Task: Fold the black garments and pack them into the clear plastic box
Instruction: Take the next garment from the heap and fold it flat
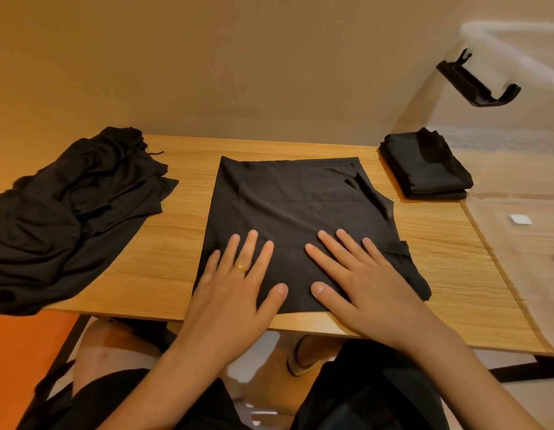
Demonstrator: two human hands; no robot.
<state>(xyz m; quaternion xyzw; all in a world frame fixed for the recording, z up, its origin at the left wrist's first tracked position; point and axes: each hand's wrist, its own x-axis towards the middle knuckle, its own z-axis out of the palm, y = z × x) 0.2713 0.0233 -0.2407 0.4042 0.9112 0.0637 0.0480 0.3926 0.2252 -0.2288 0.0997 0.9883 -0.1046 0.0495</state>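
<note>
the wooden table (182, 243) takes up most of the room in front of the seated person, with the clear plastic box (518, 150) standing at its right end, walls hazy and see-through. a loose heap of black garments (77, 212) sprawls over the table's left end, crumpled and spilling over the near edge. in the middle lies one black garment (291, 200), spread flat in a tall rectangle with a few soft creases, its right edge uneven where a folded-in part shows, its near hem close to the table's front edge. both hands lie on its near half: the left hand (238, 283) and the right hand (359, 274) are flat, palms down, fingers straight and spread fairly wide, thumbs pointing toward each other with a gap of cloth between them; they grip nothing, only press the fabric. a neat folded stack of black cloth (424, 169) sits at the box's near left corner, apparently behind the clear wall, though i cannot say for certain. a black latch (477, 85) hangs on the box's upper side. a gold ring (241, 268) is on the left hand.
</note>
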